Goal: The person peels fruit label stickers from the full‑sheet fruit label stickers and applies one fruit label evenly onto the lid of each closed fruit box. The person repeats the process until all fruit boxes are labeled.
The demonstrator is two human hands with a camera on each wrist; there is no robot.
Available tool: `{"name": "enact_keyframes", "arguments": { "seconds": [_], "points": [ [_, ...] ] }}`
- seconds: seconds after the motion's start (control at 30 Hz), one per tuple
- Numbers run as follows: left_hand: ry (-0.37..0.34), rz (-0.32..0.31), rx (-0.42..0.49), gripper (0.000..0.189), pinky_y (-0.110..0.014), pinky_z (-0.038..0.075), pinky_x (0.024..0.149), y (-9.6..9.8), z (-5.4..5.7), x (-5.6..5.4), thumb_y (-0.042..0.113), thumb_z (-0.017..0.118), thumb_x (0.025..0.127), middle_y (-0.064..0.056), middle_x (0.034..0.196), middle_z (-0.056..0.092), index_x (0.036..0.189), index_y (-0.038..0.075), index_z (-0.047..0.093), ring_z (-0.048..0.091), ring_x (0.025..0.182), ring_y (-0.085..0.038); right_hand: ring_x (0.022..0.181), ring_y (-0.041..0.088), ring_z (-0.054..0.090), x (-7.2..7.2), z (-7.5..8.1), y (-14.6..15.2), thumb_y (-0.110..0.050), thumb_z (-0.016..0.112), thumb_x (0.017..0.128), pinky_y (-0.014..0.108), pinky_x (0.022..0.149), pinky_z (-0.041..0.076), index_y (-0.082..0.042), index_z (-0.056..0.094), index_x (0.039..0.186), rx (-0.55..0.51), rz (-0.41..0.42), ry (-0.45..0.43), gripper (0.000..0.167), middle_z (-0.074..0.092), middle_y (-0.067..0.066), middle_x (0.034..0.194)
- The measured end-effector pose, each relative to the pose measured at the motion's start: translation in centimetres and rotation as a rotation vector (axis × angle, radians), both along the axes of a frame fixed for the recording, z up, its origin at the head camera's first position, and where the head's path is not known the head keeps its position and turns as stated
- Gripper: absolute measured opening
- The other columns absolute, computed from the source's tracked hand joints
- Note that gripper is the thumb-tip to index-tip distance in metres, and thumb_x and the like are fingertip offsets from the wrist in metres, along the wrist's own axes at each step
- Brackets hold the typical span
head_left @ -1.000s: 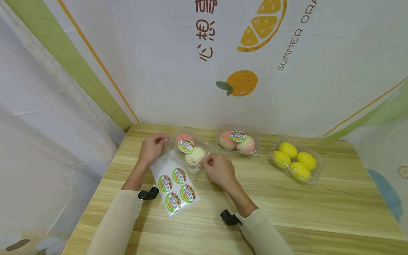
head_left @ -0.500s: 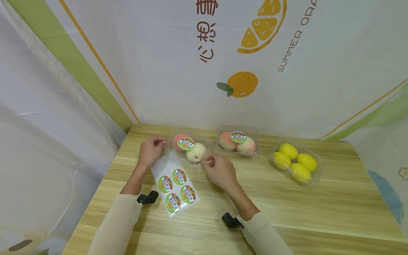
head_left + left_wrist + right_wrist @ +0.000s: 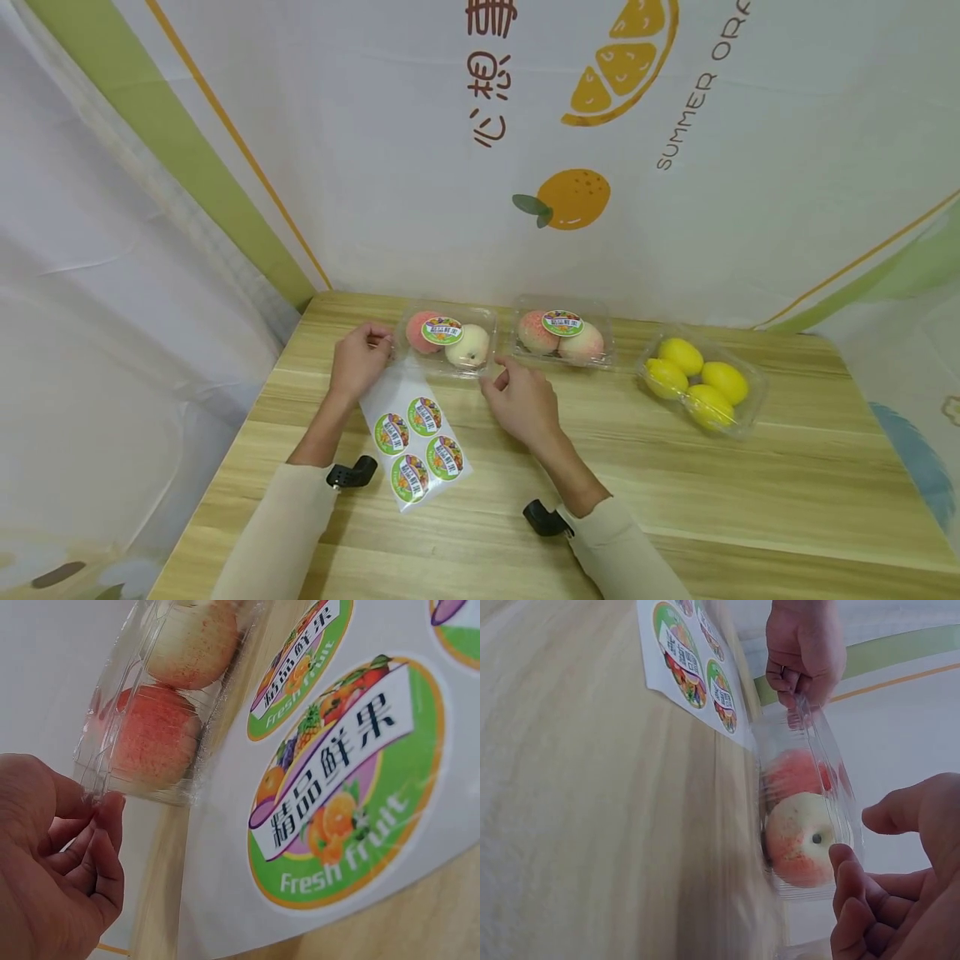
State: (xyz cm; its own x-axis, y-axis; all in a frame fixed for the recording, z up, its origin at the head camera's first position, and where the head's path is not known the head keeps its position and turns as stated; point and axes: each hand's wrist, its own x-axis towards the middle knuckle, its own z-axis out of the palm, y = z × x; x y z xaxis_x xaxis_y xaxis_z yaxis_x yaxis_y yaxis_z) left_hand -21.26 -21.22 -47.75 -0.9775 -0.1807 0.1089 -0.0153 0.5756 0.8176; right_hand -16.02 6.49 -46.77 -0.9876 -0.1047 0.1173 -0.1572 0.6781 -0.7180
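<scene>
A clear plastic box with two peaches sits at the table's back left, a round fruit sticker on its lid. My left hand pinches the box's left corner between thumb and forefinger, as the left wrist view shows. At the near right corner is my right hand, thumb and forefinger apart; whether a fingertip touches the box I cannot tell. A white sticker sheet with several round labels lies in front, its far end close to the box.
Right of this box stands a second clear box of two peaches, with the same kind of label. Farther right, a third clear box holds several lemons. A printed white curtain hangs behind the wooden table.
The peach box has turned and settled straighter, in line with the second box. My right hand's thumb and forefinger have come apart at its corner. The left hand stays on the left corner.
</scene>
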Motion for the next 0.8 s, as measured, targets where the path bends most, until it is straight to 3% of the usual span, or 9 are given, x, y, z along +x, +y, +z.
{"name": "enact_keyframes", "arguments": {
  "seconds": [0.2,0.43,0.8],
  "points": [
    [-0.011,-0.007,0.013,0.016,-0.019,0.050,0.064,0.3,0.0,0.4,0.010,0.067,0.105,-0.018,0.099,0.075,0.112,-0.004,0.073,0.069,0.078,-0.017,0.055,0.010,0.054,0.1,-0.1,0.0,-0.024,0.071,0.102,0.031,0.051,0.044,0.004,0.069,0.142,-0.033,0.008,0.013,0.049,0.074,-0.001,0.083],
    [-0.035,-0.012,0.009,0.016,-0.023,0.050,0.066,0.4,-0.1,1.0,0.012,0.065,0.105,-0.016,0.098,0.075,0.112,-0.002,0.070,0.070,0.079,-0.021,0.054,0.010,0.052,-0.2,-0.3,0.1,-0.018,0.068,0.103,0.029,0.048,0.041,0.006,0.062,0.149,-0.023,0.043,0.016,0.053,0.072,0.001,0.083],
    [-0.057,-0.020,0.056,0.015,-0.023,0.051,0.066,1.1,0.1,2.1,0.010,0.063,0.105,-0.018,0.099,0.075,0.112,-0.003,0.066,0.073,0.080,-0.022,0.053,0.012,0.055,-1.1,-0.8,0.2,-0.019,0.066,0.105,0.030,0.048,0.042,0.001,0.042,0.166,-0.004,0.058,-0.076,0.069,0.071,-0.002,0.081]
  ]
}}
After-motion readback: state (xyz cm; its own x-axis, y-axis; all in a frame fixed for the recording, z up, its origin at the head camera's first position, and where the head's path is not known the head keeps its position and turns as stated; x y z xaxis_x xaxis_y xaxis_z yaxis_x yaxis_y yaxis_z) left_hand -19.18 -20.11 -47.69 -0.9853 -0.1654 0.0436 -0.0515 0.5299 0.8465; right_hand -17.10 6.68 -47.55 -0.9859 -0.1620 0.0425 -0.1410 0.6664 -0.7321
